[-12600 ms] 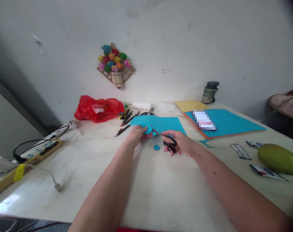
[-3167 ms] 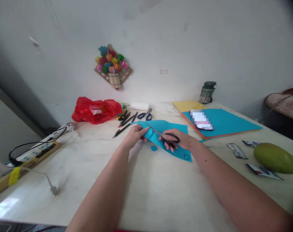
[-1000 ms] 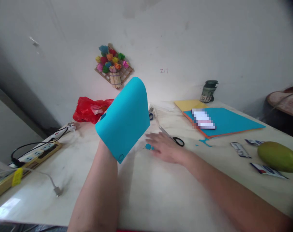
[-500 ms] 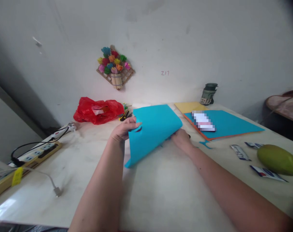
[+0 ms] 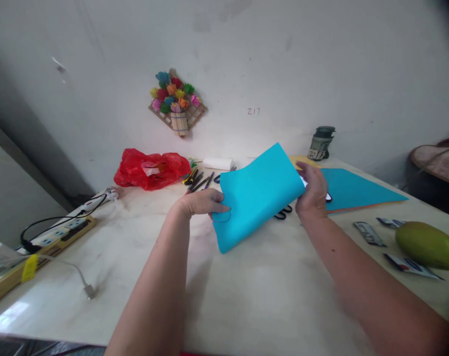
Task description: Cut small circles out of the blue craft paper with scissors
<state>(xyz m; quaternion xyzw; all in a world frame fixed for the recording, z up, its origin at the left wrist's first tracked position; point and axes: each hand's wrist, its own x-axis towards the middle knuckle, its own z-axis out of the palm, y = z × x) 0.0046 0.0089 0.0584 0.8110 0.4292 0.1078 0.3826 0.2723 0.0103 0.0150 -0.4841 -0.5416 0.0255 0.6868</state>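
Note:
A folded blue sheet (image 5: 259,195) is held up over the table, tilted, with a cut near its left edge. My left hand (image 5: 205,201) pinches that left edge between thumb and fingers. At the sheet's right edge is my right hand (image 5: 312,190), its fingers apart and raised, the palm beside the fold. Black scissor handles (image 5: 283,212) lie on the table just below the sheet's right part. Behind my right hand, a phone (image 5: 328,197) rests on a stack of coloured sheets (image 5: 357,190), mostly hidden.
A red plastic bag (image 5: 150,170), several pens and a cutter (image 5: 196,180) and a white roll (image 5: 217,163) lie at the back. On the right are a green fruit (image 5: 428,244) and small packets (image 5: 369,234); a bottle (image 5: 320,143) stands behind. A power strip (image 5: 57,237) is left.
The blue sheet has risen and tilted, moving right. My right hand has moved up and right, from under the sheet to its edge, and opened. The scissor handles now show on the table.

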